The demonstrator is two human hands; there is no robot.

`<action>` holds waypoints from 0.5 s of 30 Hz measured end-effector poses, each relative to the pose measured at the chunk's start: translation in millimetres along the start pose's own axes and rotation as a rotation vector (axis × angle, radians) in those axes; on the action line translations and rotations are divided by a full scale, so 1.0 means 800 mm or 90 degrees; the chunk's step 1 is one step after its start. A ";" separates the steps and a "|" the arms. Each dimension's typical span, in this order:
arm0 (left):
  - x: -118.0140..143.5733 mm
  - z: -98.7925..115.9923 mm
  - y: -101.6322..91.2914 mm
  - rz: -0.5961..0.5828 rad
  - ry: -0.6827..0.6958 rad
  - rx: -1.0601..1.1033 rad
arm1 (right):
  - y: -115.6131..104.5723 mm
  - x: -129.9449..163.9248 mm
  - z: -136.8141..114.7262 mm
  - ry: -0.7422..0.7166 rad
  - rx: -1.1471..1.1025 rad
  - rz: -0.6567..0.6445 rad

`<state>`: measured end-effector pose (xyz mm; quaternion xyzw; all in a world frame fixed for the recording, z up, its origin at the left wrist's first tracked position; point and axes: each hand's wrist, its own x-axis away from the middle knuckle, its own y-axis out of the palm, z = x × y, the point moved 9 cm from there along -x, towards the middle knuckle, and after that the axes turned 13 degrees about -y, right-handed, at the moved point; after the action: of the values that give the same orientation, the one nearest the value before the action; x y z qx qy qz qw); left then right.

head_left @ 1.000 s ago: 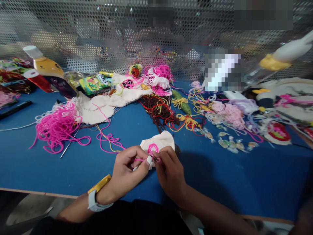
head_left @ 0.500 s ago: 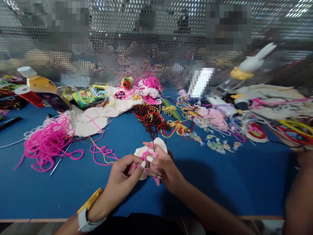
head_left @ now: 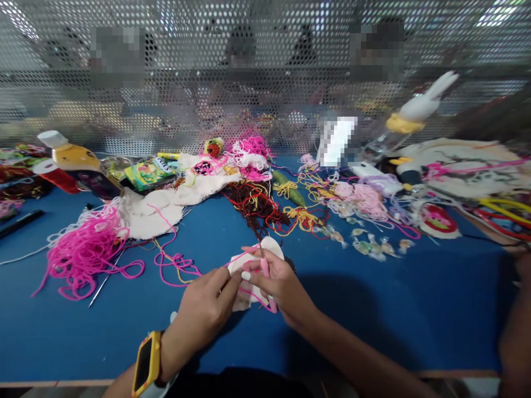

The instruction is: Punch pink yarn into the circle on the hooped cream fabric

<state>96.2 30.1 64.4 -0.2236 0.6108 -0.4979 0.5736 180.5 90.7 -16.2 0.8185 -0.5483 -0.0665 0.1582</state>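
Observation:
My right hand (head_left: 286,284) is closed around a punch needle with a pink handle (head_left: 265,269), its thin metal shaft pointing away from me. Below that hand, a piece of off-white cloth (head_left: 244,300) lies on the table, partly covered by my fingers. My left hand (head_left: 209,298), back turned up, pinches pink yarn over the cloth's left side; the fingertips are partly hidden. A loop of that yarn (head_left: 256,297) runs towards the lower end of the handle. More pink yarn (head_left: 176,269) trails on the table to the left.
A big pink yarn heap (head_left: 89,243) and a thin metal needle (head_left: 99,287) lie left, with a tilted bottle (head_left: 78,160) behind. Brown yarn (head_left: 253,202) and wrapped candies (head_left: 373,246) lie ahead and right. A perforated metal screen (head_left: 186,105) closes the back. Another person's arm (head_left: 516,326) is at right.
My left hand has turned over, its back and the yellow watch now facing up. The pink yarn is drawn out into a longer loop beside the punch needle.

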 end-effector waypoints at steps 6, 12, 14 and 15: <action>0.001 0.008 0.004 -0.025 0.065 -0.049 | -0.005 -0.001 0.003 -0.037 0.023 -0.001; 0.002 0.010 0.003 -0.018 0.059 -0.029 | -0.008 -0.004 -0.011 -0.143 0.126 0.009; 0.001 0.009 0.003 -0.021 0.055 -0.021 | -0.009 -0.004 -0.012 -0.154 0.140 0.016; 0.001 0.009 0.004 -0.024 0.053 -0.018 | -0.009 -0.003 -0.012 -0.157 0.142 0.015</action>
<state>103.4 28.3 62.4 -0.2224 0.6367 -0.5085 0.5353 188.7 97.6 -9.4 0.8099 -0.5773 -0.1036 -0.0012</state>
